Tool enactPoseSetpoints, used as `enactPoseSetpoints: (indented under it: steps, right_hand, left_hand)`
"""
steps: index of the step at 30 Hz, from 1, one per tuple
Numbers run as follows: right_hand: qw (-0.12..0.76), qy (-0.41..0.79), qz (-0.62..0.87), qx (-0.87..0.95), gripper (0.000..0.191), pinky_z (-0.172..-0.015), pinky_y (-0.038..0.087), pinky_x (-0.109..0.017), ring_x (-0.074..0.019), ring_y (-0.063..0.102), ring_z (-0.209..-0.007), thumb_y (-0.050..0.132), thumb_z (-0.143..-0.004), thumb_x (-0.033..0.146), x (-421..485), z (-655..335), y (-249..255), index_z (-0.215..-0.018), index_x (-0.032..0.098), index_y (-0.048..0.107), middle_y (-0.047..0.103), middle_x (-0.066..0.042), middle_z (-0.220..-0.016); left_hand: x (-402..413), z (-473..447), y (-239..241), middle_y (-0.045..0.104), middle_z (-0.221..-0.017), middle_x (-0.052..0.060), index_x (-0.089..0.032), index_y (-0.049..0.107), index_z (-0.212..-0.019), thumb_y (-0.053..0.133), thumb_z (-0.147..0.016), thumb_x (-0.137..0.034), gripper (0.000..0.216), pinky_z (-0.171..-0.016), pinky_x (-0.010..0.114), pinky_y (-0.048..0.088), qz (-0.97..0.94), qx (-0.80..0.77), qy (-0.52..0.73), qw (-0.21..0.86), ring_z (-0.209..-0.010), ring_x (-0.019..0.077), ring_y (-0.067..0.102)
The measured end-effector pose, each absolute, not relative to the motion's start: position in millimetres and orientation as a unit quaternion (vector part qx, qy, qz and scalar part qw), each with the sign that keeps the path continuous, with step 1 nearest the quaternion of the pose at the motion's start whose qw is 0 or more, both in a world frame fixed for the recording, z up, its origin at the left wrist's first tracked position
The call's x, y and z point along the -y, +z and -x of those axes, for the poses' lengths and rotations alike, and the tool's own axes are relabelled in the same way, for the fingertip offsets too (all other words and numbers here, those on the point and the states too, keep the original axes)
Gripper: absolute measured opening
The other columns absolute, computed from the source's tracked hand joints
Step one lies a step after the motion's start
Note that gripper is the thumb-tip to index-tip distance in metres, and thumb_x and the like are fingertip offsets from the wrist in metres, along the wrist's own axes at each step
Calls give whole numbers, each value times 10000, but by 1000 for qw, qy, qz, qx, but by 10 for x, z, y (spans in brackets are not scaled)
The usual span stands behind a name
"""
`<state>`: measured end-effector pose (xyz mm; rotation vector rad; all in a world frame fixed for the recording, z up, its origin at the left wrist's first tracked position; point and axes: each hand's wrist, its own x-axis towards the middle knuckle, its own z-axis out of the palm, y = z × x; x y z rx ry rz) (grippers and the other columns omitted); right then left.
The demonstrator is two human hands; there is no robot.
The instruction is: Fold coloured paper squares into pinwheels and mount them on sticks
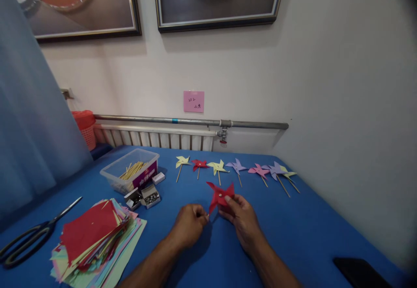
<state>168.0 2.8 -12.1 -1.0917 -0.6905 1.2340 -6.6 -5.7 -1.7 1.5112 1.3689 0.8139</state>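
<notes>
A red paper pinwheel [216, 196] is in my right hand [243, 218], whose thumb presses beside the pin at its centre. The other fingers are behind the paper, partly hidden. My left hand [190, 225] is closed in a pinch at the pinwheel's lower left blade tip. Something small and pale shows at those fingertips, too small to name. No stick can be made out on this pinwheel. Beyond my hands, a row of pinwheels on sticks lies on the blue table, among them a red pinwheel [200, 164] and a purple pinwheel [237, 166].
To my left are a stack of coloured paper [93, 231], black-handled scissors [32, 240], an open box of metal pins [150, 197] and a clear plastic tub [114, 179] of wooden sticks [133, 170]. A black flat object [360, 272] lies front right. Pipes [195, 122] run along the wall.
</notes>
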Motion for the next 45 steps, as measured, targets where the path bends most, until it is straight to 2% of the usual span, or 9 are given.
enactPoseSetpoints:
  steps: [2, 4, 6, 9, 16, 33, 38, 41, 45]
  right_hand:
    - [637, 507, 498, 299, 514, -667, 595, -318, -196, 721, -729, 848, -616, 479, -14, -1680, -113, -970, 205, 594, 721, -10, -847]
    - [611, 476, 529, 348, 413, -571, 543, -277, -158, 664, -618, 766, -698, 511, 32, -1631, -130, -919, 213, 586, 679, 14, -782]
    - [537, 465, 539, 453, 308, -477, 439, -242, -124, 556, -500, 650, -799, 515, 117, -1534, -159, -811, 216, 574, 599, 43, -650]
    - [425, 433, 516, 605, 247, -496, 368, -232, -119, 497, -502, 545, -892, 422, 279, -1354, -185, -760, 218, 586, 515, 64, -563]
    - [367, 346, 561, 656, 91, -566, 350, -232, -134, 561, -616, 546, -851, 224, 416, -1172, -169, -774, 213, 592, 642, 17, -676]
    - [329, 237, 612, 679, 128, -608, 344, -234, -138, 585, -667, 540, -852, 156, 448, -1174, -126, -759, 211, 608, 692, -3, -762]
    - [313, 215, 641, 667, 138, -624, 375, -249, -169, 641, -701, 513, -888, 204, 334, -1374, -31, -820, 213, 634, 730, -30, -783]
    - [250, 138, 709, 644, 200, -649, 395, -258, -186, 681, -759, 473, -941, 250, 109, -1776, 139, -876, 207, 657, 758, -56, -839]
    - [181, 66, 791, 581, 259, -681, 406, -306, -268, 712, -887, 450, -941, 219, -215, -2426, 322, -937, 151, 700, 761, -176, -928]
  left_hand:
    - [8, 54, -25, 449, -489, -63, -191, 543, -627, 653, -745, -257, 174, -460, 221, 269, -531, -556, 380, 514, -441, 87, 382]
    - [-34, 53, -27, 451, -470, -71, -202, 523, -643, 706, -705, -330, 232, -420, 211, 270, -462, -552, 421, 552, -402, 86, 392]
    - [-64, 64, -30, 478, -470, -66, -202, 527, -664, 744, -661, -390, 288, -389, 206, 279, -418, -541, 452, 572, -383, 90, 418]
    - [-88, 88, -44, 518, -482, -51, -191, 539, -674, 776, -613, -440, 349, -372, 202, 302, -391, -518, 486, 585, -379, 89, 441]
    - [-100, 96, -84, 523, -459, -49, -185, 558, -671, 809, -542, -477, 407, -379, 213, 340, -377, -493, 516, 589, -369, 87, 438]
    - [-58, 46, -85, 515, -459, -55, -185, 545, -673, 813, -531, -554, 477, -403, 209, 371, -386, -480, 517, 594, -391, 80, 447]
    - [-33, 18, -71, 597, -586, -30, -169, 580, -755, 797, -536, -535, 479, -406, 205, 382, -392, -494, 500, 594, -436, 86, 503]
    - [-38, -16, -122, 597, -592, -29, -172, 579, -764, 779, -551, -528, 461, -395, 200, 357, -410, -507, 478, 589, -420, 81, 490]
    - [-51, -55, -219, 581, -594, -35, -177, 581, -759, 753, -594, -525, 421, -391, 195, 348, -444, -507, 459, 579, -413, 75, 477]
